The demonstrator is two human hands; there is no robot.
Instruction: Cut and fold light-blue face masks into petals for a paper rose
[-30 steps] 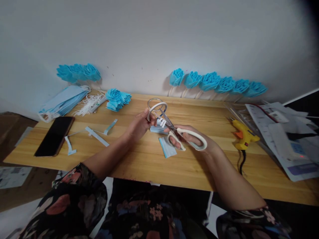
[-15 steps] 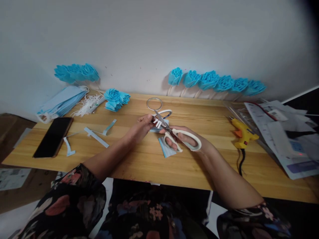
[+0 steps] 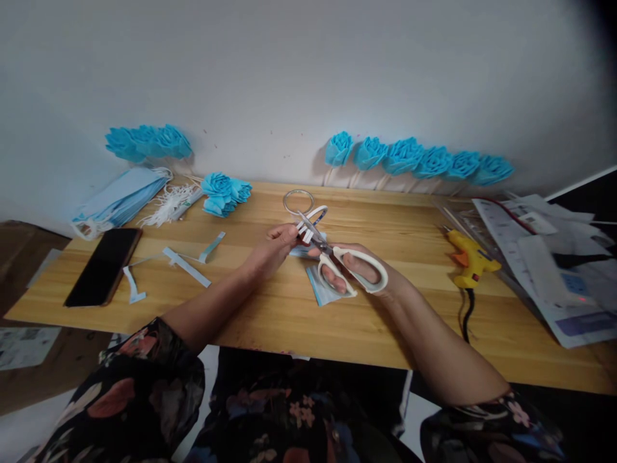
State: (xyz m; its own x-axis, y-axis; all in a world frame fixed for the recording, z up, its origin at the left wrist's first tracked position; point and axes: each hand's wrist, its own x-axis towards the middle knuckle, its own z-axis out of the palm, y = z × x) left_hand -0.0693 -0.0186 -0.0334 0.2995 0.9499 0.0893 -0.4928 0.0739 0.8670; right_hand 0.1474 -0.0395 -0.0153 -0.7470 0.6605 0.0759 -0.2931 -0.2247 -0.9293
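My right hand (image 3: 359,273) grips white-handled scissors (image 3: 344,263), fingers through the loops, blades pointing up-left. Their tips meet a thin white strip (image 3: 311,218) that curls into a loop above the wooden table (image 3: 289,315). My left hand (image 3: 272,247) pinches that strip's lower end, just left of the blades. A small blue mask piece (image 3: 322,289) lies on the table under my right hand. Another blue scrap sits beneath the blades, mostly hidden.
A yellow glue gun (image 3: 470,260) with a black cord lies to the right, papers (image 3: 544,257) beyond it. Blue fabric roses (image 3: 417,157) line the wall. A phone (image 3: 103,263), cut strips (image 3: 186,263), stacked face masks (image 3: 118,199) and a wire ring (image 3: 297,199) lie left and behind.
Both hands dropped lower toward the table with the strip and scissors. The strip's loop, held high a second ago, now curls small beside the blade tips.
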